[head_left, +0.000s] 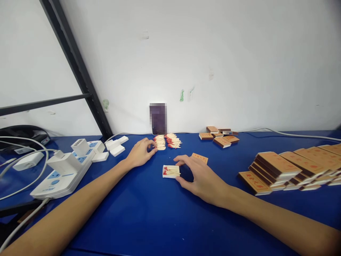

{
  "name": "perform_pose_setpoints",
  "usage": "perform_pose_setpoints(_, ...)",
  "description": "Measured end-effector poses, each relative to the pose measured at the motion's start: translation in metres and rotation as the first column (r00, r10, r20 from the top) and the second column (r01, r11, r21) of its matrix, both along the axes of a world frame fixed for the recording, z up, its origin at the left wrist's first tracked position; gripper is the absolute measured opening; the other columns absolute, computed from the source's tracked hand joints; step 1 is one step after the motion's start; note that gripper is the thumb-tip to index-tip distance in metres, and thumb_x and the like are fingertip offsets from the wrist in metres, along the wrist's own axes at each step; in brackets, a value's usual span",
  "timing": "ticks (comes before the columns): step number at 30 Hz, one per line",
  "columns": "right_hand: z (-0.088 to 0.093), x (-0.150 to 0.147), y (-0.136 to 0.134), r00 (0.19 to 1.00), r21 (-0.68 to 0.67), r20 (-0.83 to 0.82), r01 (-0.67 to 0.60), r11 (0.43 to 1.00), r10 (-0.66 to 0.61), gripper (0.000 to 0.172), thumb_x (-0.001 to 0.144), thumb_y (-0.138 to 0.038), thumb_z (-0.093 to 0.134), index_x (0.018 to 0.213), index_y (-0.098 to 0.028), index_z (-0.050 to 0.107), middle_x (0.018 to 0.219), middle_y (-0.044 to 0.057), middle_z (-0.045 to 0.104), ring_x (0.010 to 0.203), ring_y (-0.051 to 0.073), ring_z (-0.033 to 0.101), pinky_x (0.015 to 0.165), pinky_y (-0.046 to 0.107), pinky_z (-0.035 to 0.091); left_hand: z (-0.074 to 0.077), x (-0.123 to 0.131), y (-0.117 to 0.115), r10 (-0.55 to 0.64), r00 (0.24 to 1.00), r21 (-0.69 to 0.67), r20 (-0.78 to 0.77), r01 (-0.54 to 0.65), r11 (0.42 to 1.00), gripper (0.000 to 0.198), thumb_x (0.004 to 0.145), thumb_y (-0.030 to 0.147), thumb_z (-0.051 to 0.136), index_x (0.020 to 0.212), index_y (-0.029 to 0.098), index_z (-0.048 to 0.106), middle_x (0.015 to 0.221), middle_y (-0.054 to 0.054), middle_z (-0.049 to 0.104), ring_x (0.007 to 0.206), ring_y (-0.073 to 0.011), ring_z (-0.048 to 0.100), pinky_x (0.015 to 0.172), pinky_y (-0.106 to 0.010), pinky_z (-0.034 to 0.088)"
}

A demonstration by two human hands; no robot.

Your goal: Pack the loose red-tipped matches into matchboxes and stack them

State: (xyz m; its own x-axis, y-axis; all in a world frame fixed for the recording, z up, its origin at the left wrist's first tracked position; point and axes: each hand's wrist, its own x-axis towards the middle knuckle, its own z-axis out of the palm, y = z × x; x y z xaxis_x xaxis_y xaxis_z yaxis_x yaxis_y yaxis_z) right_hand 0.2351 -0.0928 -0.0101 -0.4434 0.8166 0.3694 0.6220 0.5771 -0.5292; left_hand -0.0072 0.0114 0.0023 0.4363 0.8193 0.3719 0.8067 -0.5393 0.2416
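Observation:
My left hand [142, 153] is at the left end of a pile of red-tipped matches [160, 143], its thumb and fingers curled in on the match heads. How many matches lie between the fingertips is too small to tell. A second pile of matches [173, 141] lies just right of the first. My right hand [204, 177] holds the right end of a small white matchbox tray [171, 176] between thumb and fingers. Several matches [172, 171] lie in the tray, heads to the left. Partly behind my right hand is an orange matchbox sleeve [200, 158].
Several matchboxes [222, 141] lie in a loose heap by the wall. Stacked matchboxes [279, 165] fill the right side. A white power strip [66, 183] with chargers and cables stands at left, beside a black metal frame [80, 71]. A dark, blurred-out object [159, 119] leans against the wall.

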Motion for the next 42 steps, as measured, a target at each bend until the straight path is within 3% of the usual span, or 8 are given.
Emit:
perform_pose_setpoints(7, -0.001, 0.000, -0.001, 1.000, 0.017, 0.001, 0.003, 1.000, -0.003, 0.043, 0.082, -0.022, 0.062, 0.123, -0.025, 0.049, 0.106, 0.004, 0.065, 0.103, 0.023, 0.059, 0.090, 0.042, 0.047, 0.000, -0.002, 0.001, -0.037, 0.998, -0.005, -0.045, 0.037, 0.999, 0.018, 0.091, 0.033, 0.052, 0.093, 0.020, 0.065, 0.084, -0.002, 0.055, 0.077, -0.0172, 0.056, 0.074, -0.031, 0.043)
perform_pose_setpoints(17, 0.000, 0.000, -0.001, 1.000, 0.022, 0.004, -0.011, 1.000, 0.011, 0.043, 0.083, -0.023, 0.061, 0.124, -0.024, 0.047, 0.107, 0.006, 0.065, 0.104, 0.024, 0.058, 0.090, 0.043, 0.047, 0.005, -0.005, -0.009, -0.093, 0.954, 0.106, -0.286, 0.128, 0.986, 0.025, 0.097, 0.028, 0.038, 0.095, 0.018, 0.061, 0.093, -0.006, 0.056, 0.088, -0.0208, 0.054, 0.078, -0.034, 0.043)
perform_pose_setpoints(23, 0.000, 0.000, 0.000, 1.000, 0.029, -0.001, -0.009, 1.000, 0.009, 0.044, 0.083, -0.023, 0.061, 0.125, -0.025, 0.047, 0.107, 0.006, 0.065, 0.103, 0.025, 0.059, 0.089, 0.044, 0.047, 0.012, 0.002, -0.021, -0.146, 0.982, 0.115, -0.123, 0.160, 0.980, 0.023, 0.098, 0.028, 0.038, 0.092, 0.017, 0.057, 0.089, -0.005, 0.055, 0.084, -0.0185, 0.053, 0.077, -0.032, 0.042)
perform_pose_setpoints(29, -0.001, 0.000, -0.002, 0.999, 0.003, -0.031, 0.010, 1.000, -0.010, 0.061, 0.084, -0.024, 0.060, 0.138, -0.026, 0.033, 0.109, 0.006, 0.065, 0.098, 0.023, 0.060, 0.084, 0.041, 0.048, 0.023, 0.022, -0.056, -0.396, 0.913, -0.133, 0.101, 0.407, 0.904, 0.017, 0.092, 0.029, 0.051, 0.086, 0.019, 0.064, 0.085, -0.001, 0.054, 0.076, -0.0124, 0.052, 0.066, -0.024, 0.041)
perform_pose_setpoints(32, -0.002, 0.000, -0.002, 0.999, 0.012, -0.051, -0.004, 1.000, 0.004, 0.065, 0.084, -0.024, 0.059, 0.141, -0.027, 0.028, 0.109, 0.005, 0.065, 0.098, 0.023, 0.060, 0.084, 0.041, 0.048, 0.021, 0.025, -0.058, -0.369, 0.925, -0.139, 0.090, 0.379, 0.915, 0.016, 0.090, 0.031, 0.053, 0.090, 0.020, 0.065, 0.081, 0.000, 0.053, 0.075, -0.0130, 0.052, 0.064, -0.024, 0.040)
perform_pose_setpoints(35, -0.001, 0.000, -0.002, 0.999, 0.014, -0.034, -0.003, 1.000, 0.004, 0.060, 0.084, -0.023, 0.060, 0.138, -0.026, 0.034, 0.108, 0.006, 0.065, 0.100, 0.023, 0.060, 0.085, 0.042, 0.048, 0.017, 0.018, -0.047, -0.259, 0.965, -0.051, 0.045, 0.261, 0.964, 0.018, 0.092, 0.030, 0.049, 0.092, 0.020, 0.063, 0.082, -0.001, 0.055, 0.075, -0.0140, 0.053, 0.068, -0.026, 0.041)
perform_pose_setpoints(39, 0.001, 0.001, -0.001, 1.000, 0.027, 0.014, -0.010, 1.000, 0.010, 0.035, 0.083, -0.024, 0.062, 0.116, -0.023, 0.050, 0.107, 0.007, 0.065, 0.101, 0.024, 0.059, 0.086, 0.042, 0.048, 0.011, 0.005, -0.031, -0.128, 0.985, -0.008, -0.119, 0.128, 0.992, 0.017, 0.090, 0.034, 0.052, 0.094, 0.020, 0.060, 0.089, -0.002, 0.055, 0.077, -0.0165, 0.054, 0.070, -0.030, 0.041)
perform_pose_setpoints(42, 0.002, 0.001, -0.001, 0.999, 0.075, 0.040, -0.025, 0.997, 0.022, 0.015, 0.085, -0.022, 0.061, 0.099, -0.022, 0.057, 0.100, 0.005, 0.067, 0.094, 0.022, 0.060, 0.082, 0.040, 0.049, 0.009, 0.002, -0.028, -0.134, 0.978, -0.045, -0.158, 0.129, 0.991, 0.017, 0.092, 0.030, 0.046, 0.091, 0.019, 0.058, 0.087, -0.003, 0.054, 0.077, -0.0175, 0.053, 0.070, -0.030, 0.041)
